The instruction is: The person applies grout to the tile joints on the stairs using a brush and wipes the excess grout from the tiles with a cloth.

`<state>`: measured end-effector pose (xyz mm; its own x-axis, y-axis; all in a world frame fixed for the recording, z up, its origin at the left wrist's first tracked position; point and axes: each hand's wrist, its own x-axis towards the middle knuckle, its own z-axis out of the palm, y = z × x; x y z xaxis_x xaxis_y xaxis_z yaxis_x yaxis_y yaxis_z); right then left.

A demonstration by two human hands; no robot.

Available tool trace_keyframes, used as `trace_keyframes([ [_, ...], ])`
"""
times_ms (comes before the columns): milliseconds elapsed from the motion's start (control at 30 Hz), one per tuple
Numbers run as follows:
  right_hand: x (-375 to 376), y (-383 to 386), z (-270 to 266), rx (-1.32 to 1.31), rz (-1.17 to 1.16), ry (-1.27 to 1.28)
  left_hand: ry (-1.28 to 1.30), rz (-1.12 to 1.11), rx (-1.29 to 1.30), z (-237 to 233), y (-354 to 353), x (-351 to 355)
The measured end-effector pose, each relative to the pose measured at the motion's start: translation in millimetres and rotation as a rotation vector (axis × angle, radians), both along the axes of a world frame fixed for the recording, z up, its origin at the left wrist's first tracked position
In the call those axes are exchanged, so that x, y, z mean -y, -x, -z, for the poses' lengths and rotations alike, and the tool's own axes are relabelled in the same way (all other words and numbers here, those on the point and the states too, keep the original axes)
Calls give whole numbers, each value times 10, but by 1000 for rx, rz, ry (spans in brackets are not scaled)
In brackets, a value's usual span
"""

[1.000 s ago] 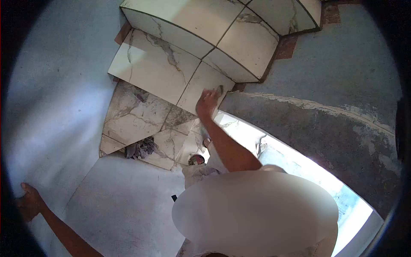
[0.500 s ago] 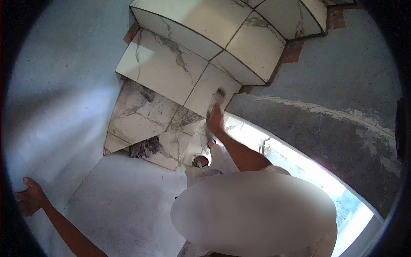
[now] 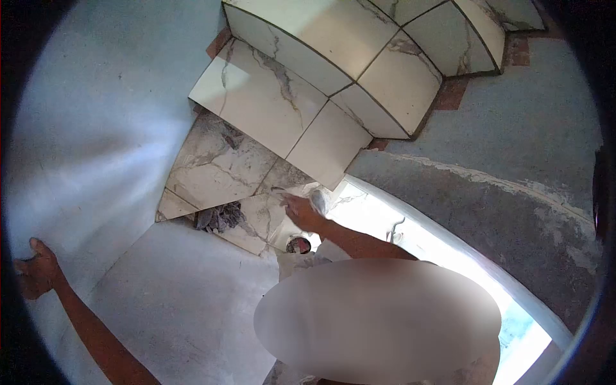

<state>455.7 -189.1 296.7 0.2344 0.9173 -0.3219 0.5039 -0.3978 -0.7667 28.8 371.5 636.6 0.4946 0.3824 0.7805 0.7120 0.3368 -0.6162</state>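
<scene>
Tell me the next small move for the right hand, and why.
Probably draw the right hand sideways across the lower tile nearest it: that tile looks grey and smeared, while the upper tile looks clean. The left hand rests on the wall, which should steady the reach.

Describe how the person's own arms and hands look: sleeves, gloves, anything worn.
Both are bare. The left hand wears no glove, and its forearm shows no sleeve. The right hand is ungloved too, its forearm uncovered as far as it shows. No watch or band is visible; a thin ring would be too small to tell.
</scene>
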Motion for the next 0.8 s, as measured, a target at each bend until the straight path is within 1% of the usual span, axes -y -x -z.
trace_keyframes([
  [33, -14, -77, 123, 3, -8, -4, 48, -145, 19, -28, -113, 79],
  [67, -121, -224, 300, 274, 152, -8, 90, -292, 40, -57, -158, 115],
  [100, -235, -361, 459, 535, 317, -10, 82, -300, 35, -61, -96, 88],
  [167, -551, -1165, -59, 327, 439, -48, -17, 43, -59, -43, 48, 14],
  [200, -577, -1202, 65, 322, 433, -47, -16, 37, -64, -63, 11, 53],
  [267, -527, -1177, 547, 602, 406, -17, -39, 302, -113, -152, -158, 111],
  [300, -412, -821, 744, 676, 157, 104, -48, 299, -106, -138, -124, 54],
  [333, -97, -516, 1097, 355, 74, -145, -23, 177, -82, -104, -31, 22],
  [367, -260, -169, 305, 201, -58, 130, 8, 57, -60, -69, 39, 17],
  [400, -135, 13, 397, -12, -70, 128, 12, 53, -57, -63, 45, 48],
  [433, -275, 21, -201, -339, 114, 62, -22, 30, -102, -81, 14, 60],
  [500, -306, -209, 307, 463, 88, -304, -69, 1, -141, -81, 13, 28],
  [533, -486, -514, 266, 616, 142, -36, -52, -2, -145, -60, 60, -2],
  [567, -629, -932, 209, 423, 245, -111, -30, -2, -152, -48, 92, -24],
  [600, -829, -1211, -147, 391, 394, -111, -28, -5, -155, -45, 87, -24],
  [633, -869, -1343, -101, 462, 467, -314, -20, 11, -108, -40, 61, 0],
  [667, -772, -1211, 148, 580, 349, -109, -13, 34, -63, -59, 21, 10],
  [700, -647, -1011, 581, 698, 233, 90, -22, 37, -57, -88, -34, 10],
  [733, -438, -654, 829, 832, 47, 35, -19, 111, -53, -88, -76, 34],
  [767, -303, -373, 633, 614, -71, -54, -7, 180, -55, -73, -61, 73],
  [800, -315, -234, 26, -23, -5, 30, 0, 179, -54, -66, -3, 73],
])
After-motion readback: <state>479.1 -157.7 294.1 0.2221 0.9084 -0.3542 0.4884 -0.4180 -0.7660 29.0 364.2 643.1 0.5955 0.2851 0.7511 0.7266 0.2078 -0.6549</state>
